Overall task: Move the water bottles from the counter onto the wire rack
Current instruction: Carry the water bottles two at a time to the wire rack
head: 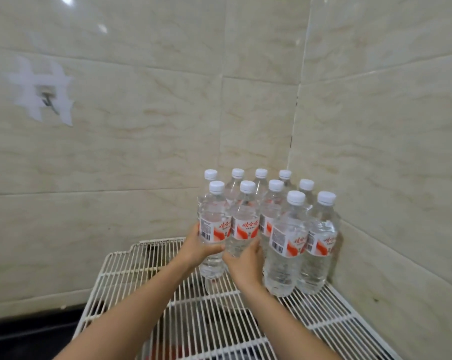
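Setting two bottles down at once, the person has both arms stretched over the wire rack (147,263) in the tiled corner. The left hand (197,246) is wrapped round the left bottle (212,229) just below its label, fingers closed on it; the right hand (245,261) is closed round the lower body of the bottle beside it (243,224). Each grip looks firm and full. Both bottles stand upright, touching each other, at the left end of the front row. The left one's base seems at or just above the wires; I cannot tell which. Behind and to the right, the other bottles (287,242) stand packed against the wall (375,152). No bench shows from here. I judge this the placing step: next, seat both bases flat across the wires, snug to the neighbours, then loosen the fingers without tipping anything.
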Available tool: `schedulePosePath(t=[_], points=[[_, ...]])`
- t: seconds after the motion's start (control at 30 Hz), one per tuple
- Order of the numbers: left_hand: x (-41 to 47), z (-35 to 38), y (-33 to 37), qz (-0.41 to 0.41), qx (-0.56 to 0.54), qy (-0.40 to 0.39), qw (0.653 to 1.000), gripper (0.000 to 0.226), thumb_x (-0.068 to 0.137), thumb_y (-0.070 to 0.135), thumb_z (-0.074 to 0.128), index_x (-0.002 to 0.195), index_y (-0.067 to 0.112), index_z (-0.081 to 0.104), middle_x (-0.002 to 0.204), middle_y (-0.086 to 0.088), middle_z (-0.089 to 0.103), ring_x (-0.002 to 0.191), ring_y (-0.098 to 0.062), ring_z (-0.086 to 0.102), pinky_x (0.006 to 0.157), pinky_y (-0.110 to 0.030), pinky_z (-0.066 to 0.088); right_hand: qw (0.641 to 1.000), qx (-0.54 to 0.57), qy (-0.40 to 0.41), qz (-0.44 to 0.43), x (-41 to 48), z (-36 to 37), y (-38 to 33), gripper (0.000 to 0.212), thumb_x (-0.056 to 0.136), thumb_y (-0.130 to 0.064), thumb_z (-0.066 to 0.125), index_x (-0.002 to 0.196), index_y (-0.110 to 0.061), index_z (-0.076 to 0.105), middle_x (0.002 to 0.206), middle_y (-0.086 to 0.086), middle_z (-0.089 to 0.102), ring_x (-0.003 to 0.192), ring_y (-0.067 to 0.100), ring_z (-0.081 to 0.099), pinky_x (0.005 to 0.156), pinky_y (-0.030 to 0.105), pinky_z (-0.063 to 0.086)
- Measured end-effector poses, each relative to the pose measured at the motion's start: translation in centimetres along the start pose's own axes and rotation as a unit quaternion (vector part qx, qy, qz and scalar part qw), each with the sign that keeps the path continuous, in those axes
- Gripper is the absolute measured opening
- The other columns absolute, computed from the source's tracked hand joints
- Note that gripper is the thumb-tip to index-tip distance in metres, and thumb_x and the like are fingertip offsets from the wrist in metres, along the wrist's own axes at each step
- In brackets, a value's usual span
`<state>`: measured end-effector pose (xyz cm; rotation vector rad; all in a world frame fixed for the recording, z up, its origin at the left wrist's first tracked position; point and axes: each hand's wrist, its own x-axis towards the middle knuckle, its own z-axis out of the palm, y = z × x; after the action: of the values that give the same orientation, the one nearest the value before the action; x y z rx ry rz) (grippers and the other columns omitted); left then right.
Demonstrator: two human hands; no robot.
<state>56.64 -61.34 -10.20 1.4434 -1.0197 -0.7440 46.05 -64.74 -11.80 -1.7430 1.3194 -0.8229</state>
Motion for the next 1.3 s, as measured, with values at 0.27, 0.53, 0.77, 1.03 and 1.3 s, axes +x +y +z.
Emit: schedulePosePath(t=[0.27, 0.53, 0.77, 1.03, 1.3], points=[[-3.7, -2.7, -2.0, -0.064, 0.136, 0.102, 0.983, 0.069, 0.082, 0.016, 0.065, 0.140, 0.011, 0.029, 0.142, -0.015, 0.040, 0.126, -0.030, 0.045, 0.098, -0.037, 0.042, 0.989, -0.072, -0.093, -0.089, -2.8, 0.8, 3.2, 0.062, 0.090, -0.025, 0.055, 0.144, -0.015, 0.026, 0.154, 0.004, 0.020, 0.141, 0.020, 0.022, 0.113, 0.032, 0.025], [-14.9, -9.4, -3.3, -0.105, 0.184, 0.258, 0.943, 0.043, 0.087, 0.018, 0.058, 0.127, 0.004, 0.048, 0.129, -0.018, 0.053, 0.114, -0.028, 0.053, 0.089, -0.032, 0.042, 0.941, -0.192, -0.196, -0.198, -5.0, 1.6, 3.0, 0.051, 0.091, -0.026, 0.052, 0.139, -0.013, 0.038, 0.147, 0.005, 0.035, 0.135, 0.020, 0.032, 0.110, 0.031, 0.029], [-30.7, -12.5, -5.5, -0.160, 0.257, 0.433, 0.849, 0.033, 0.087, 0.021, 0.058, 0.118, 0.010, 0.056, 0.120, -0.010, 0.058, 0.108, -0.022, 0.055, 0.089, -0.033, 0.044, 0.847, -0.223, -0.308, -0.370, -10.4, 3.8, 0.0, 0.054, 0.090, -0.030, 0.051, 0.140, -0.016, 0.038, 0.150, 0.006, 0.031, 0.138, 0.021, 0.027, 0.113, 0.033, 0.024], [-48.3, -14.2, -4.3, -0.237, 0.278, 0.576, 0.731, 0.032, 0.085, 0.017, 0.059, 0.115, 0.006, 0.057, 0.114, -0.012, 0.060, 0.100, -0.025, 0.056, 0.089, -0.035, 0.044, 0.753, -0.186, -0.396, -0.491, -23.7, 9.0, -3.1, 0.052, 0.092, -0.034, 0.049, 0.140, -0.018, 0.039, 0.151, 0.004, 0.029, 0.141, 0.019, 0.022, 0.114, 0.031, 0.019], [-67.1, -15.3, -2.5, -0.273, 0.249, 0.679, 0.634, 0.032, 0.086, 0.014, 0.057, 0.116, 0.001, 0.057, 0.124, -0.021, 0.057, 0.115, -0.032, 0.053, 0.096, -0.038, 0.040, 0.690, -0.174, -0.454, -0.537, -38.9, 12.8, -4.7, 0.048, 0.091, -0.032, 0.051, 0.135, -0.017, 0.045, 0.150, 0.006, 0.032, 0.140, 0.020, 0.024, 0.111, 0.036, 0.026]])
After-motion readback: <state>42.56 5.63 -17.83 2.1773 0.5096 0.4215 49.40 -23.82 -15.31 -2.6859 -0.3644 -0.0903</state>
